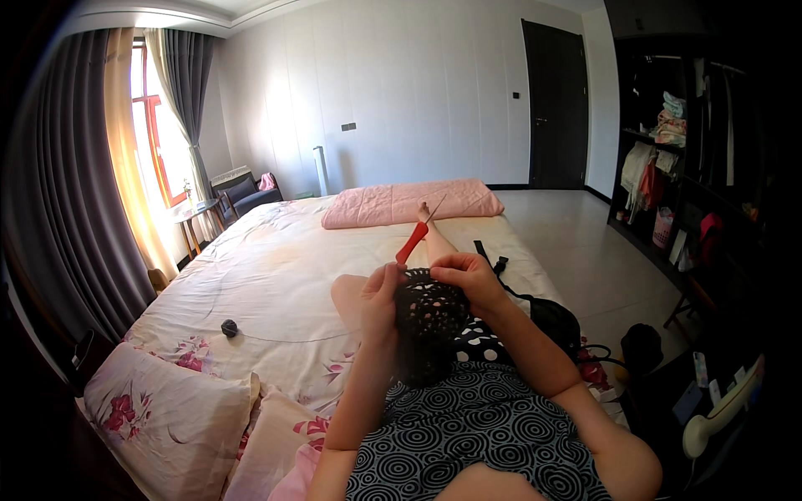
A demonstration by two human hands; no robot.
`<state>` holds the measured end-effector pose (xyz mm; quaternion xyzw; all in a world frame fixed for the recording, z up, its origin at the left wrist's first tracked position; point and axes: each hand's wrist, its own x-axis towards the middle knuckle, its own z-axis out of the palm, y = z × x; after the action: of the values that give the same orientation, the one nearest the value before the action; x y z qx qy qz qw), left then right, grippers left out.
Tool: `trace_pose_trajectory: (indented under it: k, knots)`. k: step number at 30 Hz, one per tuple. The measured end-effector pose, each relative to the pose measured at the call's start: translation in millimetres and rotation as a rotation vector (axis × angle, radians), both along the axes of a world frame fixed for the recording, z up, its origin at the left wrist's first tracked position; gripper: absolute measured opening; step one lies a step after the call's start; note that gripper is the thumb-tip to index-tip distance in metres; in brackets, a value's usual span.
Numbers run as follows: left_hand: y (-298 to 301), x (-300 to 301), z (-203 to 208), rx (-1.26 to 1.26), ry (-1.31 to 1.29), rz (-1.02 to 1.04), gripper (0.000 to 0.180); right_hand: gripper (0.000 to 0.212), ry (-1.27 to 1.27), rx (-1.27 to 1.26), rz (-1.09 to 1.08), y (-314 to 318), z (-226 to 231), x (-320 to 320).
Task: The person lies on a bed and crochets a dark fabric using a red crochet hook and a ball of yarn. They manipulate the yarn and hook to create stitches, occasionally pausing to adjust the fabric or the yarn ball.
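A black openwork crochet piece (430, 313) hangs between my two hands above my lap. My left hand (381, 299) is closed, its thumb and fingers pinching the upper left edge. From those same fingertips a red-handled crochet hook (410, 245) sticks up, its thin metal shaft slanting away to the right. On the other side, my right hand (466, 280) is closed in a pinch on the upper right edge. A small dark yarn ball (229, 328) lies on the bed to the left, and a thin strand runs from it across the sheet towards me.
I sit on a bed with a pale floral sheet (276, 259), legs stretched forward. A folded pink quilt (409, 206) lies at the far end. Floral pillows (171, 417) are at the near left. A black bag (555, 324) with straps rests by my right arm.
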<state>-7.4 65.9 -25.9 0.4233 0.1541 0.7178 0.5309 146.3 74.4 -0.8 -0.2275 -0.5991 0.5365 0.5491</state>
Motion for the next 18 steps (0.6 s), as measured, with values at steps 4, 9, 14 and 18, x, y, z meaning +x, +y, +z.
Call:
trace_pose_trajectory:
  k: [4, 9, 14, 18]
  knots:
    - [1, 0, -1, 0.004, 0.011, -0.002, 0.020, 0.011, -0.008, 0.021, -0.009, 3, -2, 1]
    - [2, 1, -2, 0.008, 0.050, -0.002, 0.020, 0.011, -0.059, 0.048, -0.033, 0, 2, -1]
    - [-1, 3, 2, 0.038, 0.138, 0.111, 0.017, 0.013, -0.352, 0.245, -0.190, -3, 4, 2]
    - [-10, -3, 10, 0.181, 0.448, 0.287, 0.014, 0.048, -0.308, 0.375, -0.056, -7, 15, -2]
